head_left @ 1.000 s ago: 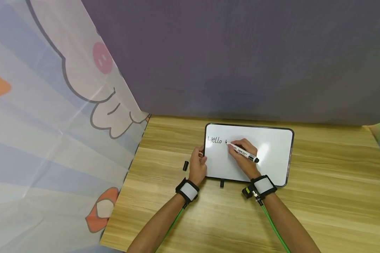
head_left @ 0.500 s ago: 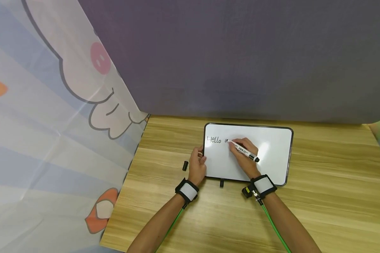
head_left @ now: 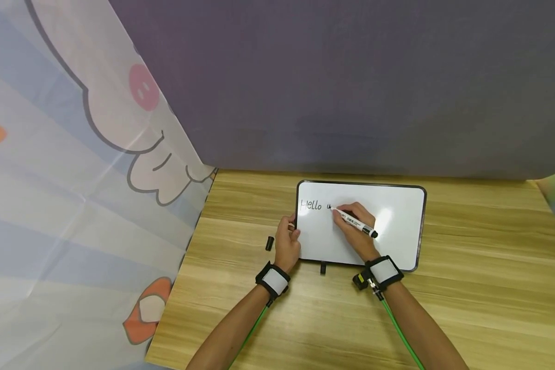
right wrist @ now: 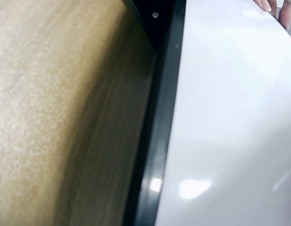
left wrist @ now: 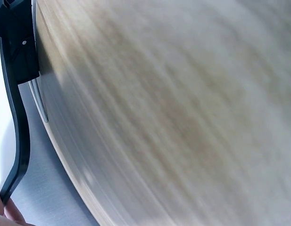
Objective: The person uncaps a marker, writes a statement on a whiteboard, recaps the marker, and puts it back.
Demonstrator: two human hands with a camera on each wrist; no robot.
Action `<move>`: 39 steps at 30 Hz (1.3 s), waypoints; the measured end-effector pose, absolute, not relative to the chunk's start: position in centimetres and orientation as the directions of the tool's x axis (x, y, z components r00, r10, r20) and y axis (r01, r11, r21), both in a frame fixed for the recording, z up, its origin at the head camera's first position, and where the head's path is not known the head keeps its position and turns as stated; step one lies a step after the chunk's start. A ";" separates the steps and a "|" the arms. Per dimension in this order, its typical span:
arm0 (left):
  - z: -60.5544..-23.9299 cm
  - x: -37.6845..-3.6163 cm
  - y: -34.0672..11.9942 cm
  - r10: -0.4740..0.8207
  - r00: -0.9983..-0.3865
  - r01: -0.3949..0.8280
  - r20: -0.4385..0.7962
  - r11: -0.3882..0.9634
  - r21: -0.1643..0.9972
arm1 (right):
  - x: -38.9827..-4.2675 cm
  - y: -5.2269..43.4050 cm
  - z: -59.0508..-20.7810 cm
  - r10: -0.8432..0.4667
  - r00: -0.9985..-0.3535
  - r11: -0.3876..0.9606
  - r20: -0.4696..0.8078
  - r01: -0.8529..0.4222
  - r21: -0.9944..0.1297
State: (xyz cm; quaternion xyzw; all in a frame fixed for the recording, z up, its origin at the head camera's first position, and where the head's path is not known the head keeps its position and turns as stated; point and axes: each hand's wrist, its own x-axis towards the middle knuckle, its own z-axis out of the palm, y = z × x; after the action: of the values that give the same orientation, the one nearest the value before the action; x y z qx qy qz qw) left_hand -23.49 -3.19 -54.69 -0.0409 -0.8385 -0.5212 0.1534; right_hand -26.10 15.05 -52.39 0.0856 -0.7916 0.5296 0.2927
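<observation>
- Well, from where I stand, the right hand (head_left: 358, 242) has a white marker (head_left: 353, 221) pinched between its fingers, the black end slanting down toward the wrist.
- The marker's tip is at the surface of a black-framed whiteboard (head_left: 316, 239), up in its left half, just right of the handwritten word "Hello" (head_left: 311, 205); a short dark stroke shows beside the tip, too small for me to read surely.
- The left hand (head_left: 288, 246) grips the board's left edge, thumb at the front and fingers bent around the rim; the left wrist view catches just a bit of those fingers at the frame.
- A small black cap (head_left: 270, 243) lies on the wood-grain table (head_left: 485, 257), just left of the left hand and touching nothing else.
- Another small black piece (head_left: 323, 267) sits at the board's lower edge, left of the right wrist.
- Both wrists wear black straps (head_left: 273, 280) with pale pads, and green cables (head_left: 400, 329) run back along the forearms.
- Beyond the table rises a grey backdrop (head_left: 351, 87); a cartoon-printed sheet (head_left: 74, 180) hangs to the left.
</observation>
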 end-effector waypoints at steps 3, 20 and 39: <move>-54.6 -23.5 -3.2 -0.090 -0.951 0.226 0.295 0.448 0.865 | -26.0 15.1 -52.4 0.168 -0.817 0.421 0.552 -0.447 -0.789; -54.6 -23.4 -3.2 -0.088 -0.948 0.234 0.307 0.463 0.855 | -26.1 15.2 -53.1 0.203 -0.796 0.386 0.571 -0.470 -0.793; -54.6 -23.4 -3.2 -0.080 -0.943 0.243 0.323 0.497 0.833 | -25.3 15.1 -51.7 0.207 -0.797 0.388 0.567 -0.466 -0.795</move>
State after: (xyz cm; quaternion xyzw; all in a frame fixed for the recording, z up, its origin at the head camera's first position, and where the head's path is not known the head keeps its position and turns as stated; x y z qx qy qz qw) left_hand -23.38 -3.20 -54.60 -0.0479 -0.8499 -0.4992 0.1619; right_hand -25.28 15.14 -51.66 0.0835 -0.7742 0.5469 0.3075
